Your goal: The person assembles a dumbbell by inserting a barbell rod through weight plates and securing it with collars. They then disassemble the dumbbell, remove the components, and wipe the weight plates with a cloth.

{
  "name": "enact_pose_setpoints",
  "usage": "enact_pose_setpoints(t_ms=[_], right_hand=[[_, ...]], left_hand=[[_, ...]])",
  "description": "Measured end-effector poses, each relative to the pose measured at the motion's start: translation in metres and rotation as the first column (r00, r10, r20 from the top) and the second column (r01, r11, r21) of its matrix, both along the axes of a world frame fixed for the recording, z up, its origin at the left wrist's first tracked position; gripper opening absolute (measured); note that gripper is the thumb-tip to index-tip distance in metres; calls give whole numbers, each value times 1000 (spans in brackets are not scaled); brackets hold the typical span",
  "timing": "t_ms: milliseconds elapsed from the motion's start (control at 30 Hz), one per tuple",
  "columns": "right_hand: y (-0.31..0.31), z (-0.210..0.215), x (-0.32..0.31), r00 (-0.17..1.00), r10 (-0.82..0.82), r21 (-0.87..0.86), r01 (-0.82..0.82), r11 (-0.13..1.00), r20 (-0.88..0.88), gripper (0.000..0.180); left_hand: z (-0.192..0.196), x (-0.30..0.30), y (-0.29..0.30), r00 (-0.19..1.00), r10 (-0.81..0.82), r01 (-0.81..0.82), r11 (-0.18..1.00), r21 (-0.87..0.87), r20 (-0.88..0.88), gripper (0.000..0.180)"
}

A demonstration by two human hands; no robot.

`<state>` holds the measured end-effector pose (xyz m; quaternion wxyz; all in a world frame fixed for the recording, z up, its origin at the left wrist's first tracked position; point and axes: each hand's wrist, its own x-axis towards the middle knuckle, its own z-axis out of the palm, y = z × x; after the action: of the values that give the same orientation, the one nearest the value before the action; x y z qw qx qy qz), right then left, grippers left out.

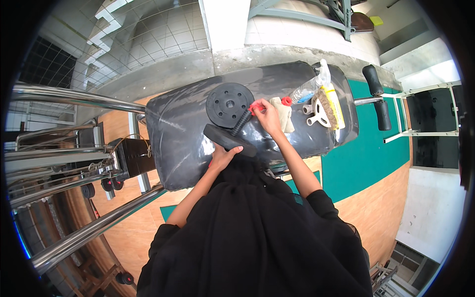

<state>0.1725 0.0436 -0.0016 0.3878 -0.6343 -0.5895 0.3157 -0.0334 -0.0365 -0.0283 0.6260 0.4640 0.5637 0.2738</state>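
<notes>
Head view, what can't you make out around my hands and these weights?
Head view: left hand, most fingers hidden by the tilted weight plate.
Head view: threaded bar, lower part hidden by that plate.
Head view: red nut, partly covered by the right hand.
Head view: flat weight plate, underside turned to the bench pad.
Head view: chrome rails, outer ends cut off by the picture's edge.

Head cam, left of a fisheye pair. Faces down and slightly forward from above the wearer's black clothing (232, 237), which fills lower centre. Close on left hand (224, 158) and right hand (268, 118), mid-frame, over the black padded desk (180, 133). Very wide coverage: metal rails (99, 226) far left, wooden floor (368, 215) both sides. Straight edges bow; corners go black.
</notes>
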Motion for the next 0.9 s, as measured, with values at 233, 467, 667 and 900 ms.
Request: enact_pose_setpoints(t_ms=[233, 467, 667, 900], right_hand=[[5, 11, -7, 924, 60, -56, -88, 995, -379, 32], [-2, 3, -3, 890, 103, -22, -126, 992, -444, 42], [8, -10, -4, 866, 43, -151, -135, 979, -497, 39], [10, -5, 1, 838, 169, -238, -331, 913, -518, 39]], left_hand=[[-8, -2, 2, 997, 5, -4, 1000, 5, -73, 121], [5, -3, 11, 998, 58, -59, 998, -36, -35, 122], [9, -1, 10, 996, 67, -69, 997, -43, -53, 123], [-3, -1, 10, 992, 66, -66, 998, 2, -111, 123]])
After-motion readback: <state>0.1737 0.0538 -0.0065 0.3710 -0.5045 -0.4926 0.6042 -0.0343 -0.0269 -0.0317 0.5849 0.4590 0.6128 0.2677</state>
